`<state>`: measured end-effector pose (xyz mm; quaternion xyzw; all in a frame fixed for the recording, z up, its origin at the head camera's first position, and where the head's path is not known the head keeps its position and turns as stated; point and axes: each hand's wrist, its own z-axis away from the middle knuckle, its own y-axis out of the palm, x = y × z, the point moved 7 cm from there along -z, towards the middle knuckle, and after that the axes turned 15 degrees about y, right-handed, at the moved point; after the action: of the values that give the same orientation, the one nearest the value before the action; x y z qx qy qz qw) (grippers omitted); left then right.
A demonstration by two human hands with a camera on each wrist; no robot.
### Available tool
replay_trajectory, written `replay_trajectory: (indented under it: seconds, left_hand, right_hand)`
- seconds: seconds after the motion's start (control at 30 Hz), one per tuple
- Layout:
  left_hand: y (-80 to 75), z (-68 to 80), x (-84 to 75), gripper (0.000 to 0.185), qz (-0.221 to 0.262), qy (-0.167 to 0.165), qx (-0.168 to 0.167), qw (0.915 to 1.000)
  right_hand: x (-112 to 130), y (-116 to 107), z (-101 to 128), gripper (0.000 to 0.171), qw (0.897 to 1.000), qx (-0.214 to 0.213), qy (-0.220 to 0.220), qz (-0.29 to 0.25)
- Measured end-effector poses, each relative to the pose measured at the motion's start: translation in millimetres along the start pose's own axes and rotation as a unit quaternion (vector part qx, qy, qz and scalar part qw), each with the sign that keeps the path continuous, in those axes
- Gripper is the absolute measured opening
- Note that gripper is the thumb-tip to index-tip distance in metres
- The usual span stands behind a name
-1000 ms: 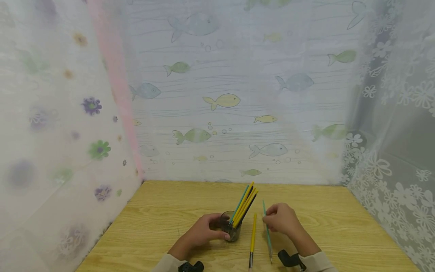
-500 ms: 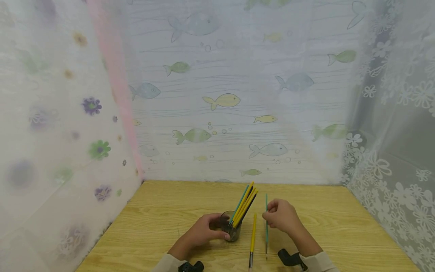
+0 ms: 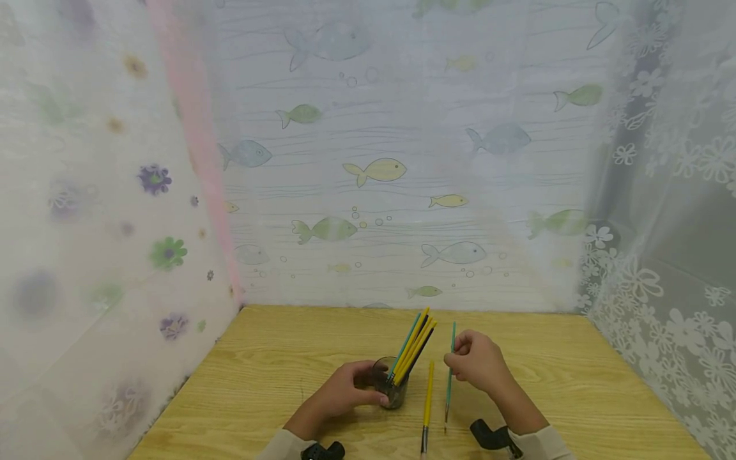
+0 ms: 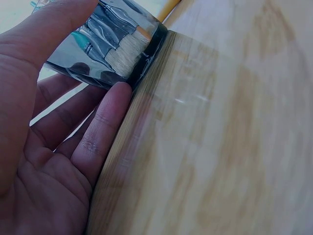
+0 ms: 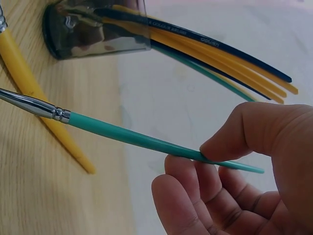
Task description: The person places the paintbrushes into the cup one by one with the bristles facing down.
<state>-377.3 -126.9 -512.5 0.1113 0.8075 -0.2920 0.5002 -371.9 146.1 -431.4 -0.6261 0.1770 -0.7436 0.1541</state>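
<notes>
My left hand (image 3: 342, 391) holds a dark see-through glass (image 3: 397, 398) standing on the table, thumb on the near side and fingers on the far side. Several paintbrushes (image 3: 415, 348) with yellow, black and teal handles lean to the right in it, bristles down, as the left wrist view shows at the bristles (image 4: 124, 56). To the right of the glass, my right hand (image 3: 478, 363) pinches a teal paintbrush (image 5: 122, 134) between thumb and fingers near the handle's thin end. Its metal ferrule (image 5: 29, 103) and bristles point down and toward me.
A yellow paintbrush (image 3: 428, 396) lies on the wooden table (image 3: 276, 345) between the glass and the teal paintbrush. Behind the table hangs a fish-patterned curtain (image 3: 397, 211). Flowered sheets close in the left (image 3: 115, 243) and right sides.
My right hand has lifted slightly away from me with the teal paintbrush, whose bristle end has swung to the left. The left hand and glass have stayed put.
</notes>
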Motion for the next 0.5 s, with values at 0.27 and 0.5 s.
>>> replay_trajectory:
  seconds: [0.27,0.5]
  left_hand:
    - [0.0,-0.6,-0.6,0.049,0.004,0.005,0.001,1.0]
    - [-0.6,-0.4,0.3,0.049,-0.003,0.004,0.004,1.0]
  right_hand:
    - [8.7,-2.6,6.3,0.014,1.0,-0.007,-0.016,-0.002]
    - [14.9,-5.7,10.1,0.015,1.0,-0.021,-0.022,0.004]
